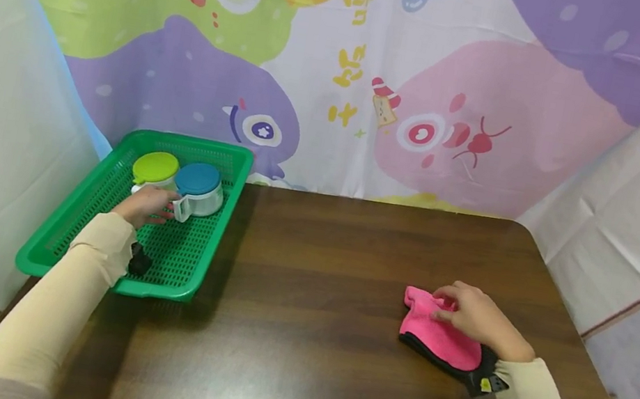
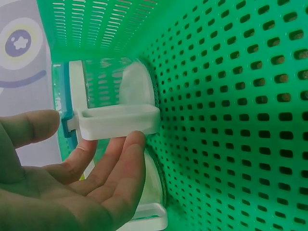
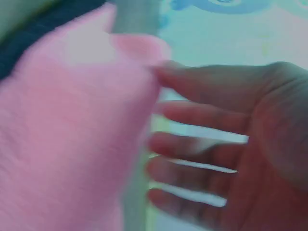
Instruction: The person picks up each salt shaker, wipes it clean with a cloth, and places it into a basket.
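In the head view my left hand is inside the green basket, beside a clear jar with a blue lid. Up close, its fingertips touch the jar's white handle. The thumb stays apart, and the fingers are not curled round the handle. A second jar with a lime-green lid stands to the left, partly hidden by that hand. Over on the right side of the table, my right hand pinches a pink cloth with a dark edge between thumb and forefinger. The right wrist view is blurred.
The brown wooden table spans the space between the basket and the cloth. Behind it hangs a curtain with cartoon figures. The basket's raised rim surrounds the jars.
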The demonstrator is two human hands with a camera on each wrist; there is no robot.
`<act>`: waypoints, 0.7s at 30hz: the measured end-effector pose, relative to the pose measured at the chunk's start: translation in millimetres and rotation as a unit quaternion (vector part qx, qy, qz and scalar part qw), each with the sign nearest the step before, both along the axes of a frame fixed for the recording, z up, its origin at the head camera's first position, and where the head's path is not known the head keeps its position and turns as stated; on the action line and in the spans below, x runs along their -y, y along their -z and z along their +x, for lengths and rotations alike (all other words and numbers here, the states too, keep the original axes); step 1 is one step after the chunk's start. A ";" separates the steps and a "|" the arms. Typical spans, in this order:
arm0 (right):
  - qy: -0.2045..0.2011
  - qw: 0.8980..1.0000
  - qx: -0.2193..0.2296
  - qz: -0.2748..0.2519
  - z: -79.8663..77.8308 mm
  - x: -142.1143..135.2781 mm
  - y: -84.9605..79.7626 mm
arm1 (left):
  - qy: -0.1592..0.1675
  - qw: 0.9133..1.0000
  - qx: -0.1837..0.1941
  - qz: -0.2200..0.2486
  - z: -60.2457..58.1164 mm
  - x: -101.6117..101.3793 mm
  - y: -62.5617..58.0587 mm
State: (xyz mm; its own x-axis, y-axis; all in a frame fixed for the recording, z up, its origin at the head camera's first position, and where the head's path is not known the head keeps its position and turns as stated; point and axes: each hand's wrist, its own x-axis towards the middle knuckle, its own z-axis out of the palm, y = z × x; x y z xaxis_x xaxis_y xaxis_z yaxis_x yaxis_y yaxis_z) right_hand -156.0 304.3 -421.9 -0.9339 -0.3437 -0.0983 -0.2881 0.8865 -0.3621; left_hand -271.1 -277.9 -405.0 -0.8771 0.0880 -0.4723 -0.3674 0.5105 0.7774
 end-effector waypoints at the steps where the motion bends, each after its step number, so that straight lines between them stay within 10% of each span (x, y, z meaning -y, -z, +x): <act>1: 0.000 1.000 0.013 0.003 -0.5 -0.7 -2.6 | -0.002 1.000 0.000 0.002 0.4 0.8 -0.9; 8: -0.004 0.999 0.051 0.017 -3.2 -1.9 4.6 | -0.008 1.000 0.001 0.005 3.4 1.9 2.3; 21: 0.053 0.998 -0.018 0.017 -3.2 3.7 29.2 | -0.047 0.998 -0.022 0.029 5.8 -5.7 -6.2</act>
State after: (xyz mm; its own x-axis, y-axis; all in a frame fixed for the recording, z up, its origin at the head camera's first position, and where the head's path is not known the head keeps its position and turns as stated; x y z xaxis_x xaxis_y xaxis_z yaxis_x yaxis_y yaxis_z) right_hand -159.2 300.5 -451.1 -0.9680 -0.2397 -0.0748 -0.2040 0.9244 -0.3224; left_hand -265.4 -272.2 -398.7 -0.9026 0.0300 -0.4294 -0.3766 0.4281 0.8215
